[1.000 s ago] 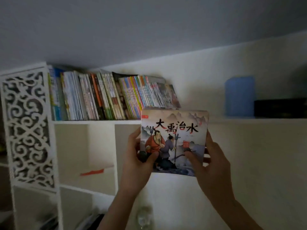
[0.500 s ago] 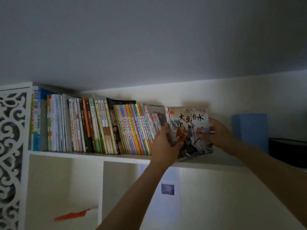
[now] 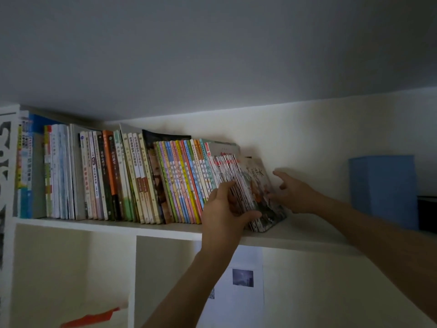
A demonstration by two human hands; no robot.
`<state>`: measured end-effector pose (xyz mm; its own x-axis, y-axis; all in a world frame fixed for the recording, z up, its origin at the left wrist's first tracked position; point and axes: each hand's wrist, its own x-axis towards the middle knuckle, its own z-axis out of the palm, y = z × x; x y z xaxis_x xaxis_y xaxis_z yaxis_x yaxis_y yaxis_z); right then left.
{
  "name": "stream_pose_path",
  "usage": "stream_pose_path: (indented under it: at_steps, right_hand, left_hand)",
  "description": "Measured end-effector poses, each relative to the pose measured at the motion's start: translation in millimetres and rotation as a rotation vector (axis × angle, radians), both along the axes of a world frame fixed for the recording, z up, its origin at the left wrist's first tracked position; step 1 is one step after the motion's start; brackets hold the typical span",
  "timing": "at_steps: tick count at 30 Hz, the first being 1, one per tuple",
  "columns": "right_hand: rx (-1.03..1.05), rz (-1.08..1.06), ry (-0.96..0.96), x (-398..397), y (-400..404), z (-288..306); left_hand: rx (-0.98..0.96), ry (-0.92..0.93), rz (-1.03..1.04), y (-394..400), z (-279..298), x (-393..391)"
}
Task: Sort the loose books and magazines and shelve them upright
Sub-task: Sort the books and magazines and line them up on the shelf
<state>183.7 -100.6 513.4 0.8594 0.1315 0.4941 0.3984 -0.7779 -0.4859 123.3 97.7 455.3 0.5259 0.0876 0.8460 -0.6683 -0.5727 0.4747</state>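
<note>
A thin picture book [image 3: 259, 185] with a painted cover stands tilted at the right end of a long row of books [image 3: 132, 178] on the top shelf [image 3: 295, 235]. It leans left against several thin red-and-white booklets [image 3: 230, 178]. My left hand [image 3: 224, 209] grips the front edges of those booklets, with the thumb curled under their lower corner. My right hand [image 3: 293, 190] hovers just right of the picture book with fingers spread and relaxed, and holds nothing.
A blue box [image 3: 383, 190] stands on the shelf to the right, next to a dark object [image 3: 426, 213] at the frame edge. Below are open cubbies, an orange-red strip [image 3: 92, 319] and a paper sheet [image 3: 243, 287] on the wall. A white carved panel [image 3: 6, 176] borders the left.
The picture book went from both hands in front of me up onto the shelf end. My right hand has let go of it and my left hand now holds the neighbouring booklets.
</note>
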Motion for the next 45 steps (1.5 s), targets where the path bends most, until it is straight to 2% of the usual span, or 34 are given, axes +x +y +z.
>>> stream_pose_path:
  at_steps: [2,4,7,9,11,18,25,27,30,34,37,41,45]
  right_hand:
    - [0.083,0.066,0.087,-16.7,1.5,2.6]
    - [0.162,0.255,0.242,-39.8,1.9,4.3]
    - [-0.020,0.430,0.217,-61.1,10.6,2.5]
    - [-0.163,0.366,0.075,-56.6,19.8,-1.2]
    - [-0.197,0.313,0.001,-47.1,24.4,-4.9]
    - [0.072,0.389,0.113,-41.5,26.6,-12.3]
    - [0.007,0.305,0.146,-39.4,32.0,-7.0]
    - [-0.033,0.321,0.092,-44.1,37.8,-5.7]
    - [-0.061,0.323,-0.108,-49.7,48.5,-4.6]
    - [-0.079,0.334,-0.190,-51.0,57.5,-8.3]
    - [-0.068,0.283,-0.239,-51.8,63.2,-8.7]
    - [0.066,0.173,-0.392,-52.5,62.4,-12.5]
    - [0.139,0.119,-0.360,-49.7,64.6,-19.0]
  left_hand:
    - [-0.011,0.003,0.002,-0.1,-0.7,2.4]
    - [-0.002,0.008,-0.011,2.8,0.2,4.5]
    - [0.012,0.036,-0.044,9.9,3.0,7.1]
    - [0.012,0.044,-0.033,10.6,4.7,7.3]
    - [0.007,0.038,-0.015,8.3,6.1,8.2]
    - [0.017,-0.007,0.004,21.7,1.0,13.9]
    - [-0.010,0.075,-0.076,21.0,2.2,21.0]
    - [0.013,0.080,-0.110,26.2,1.2,19.2]
    - [0.024,0.066,-0.125,30.6,-3.8,17.0]
    - [0.048,0.035,-0.022,27.6,-5.6,14.6]
    - [0.112,-0.007,0.050,27.3,-3.3,6.6]
    - [0.346,-0.098,0.127,29.8,-1.4,5.4]
    - [0.389,-0.119,0.085,40.1,0.9,12.6]
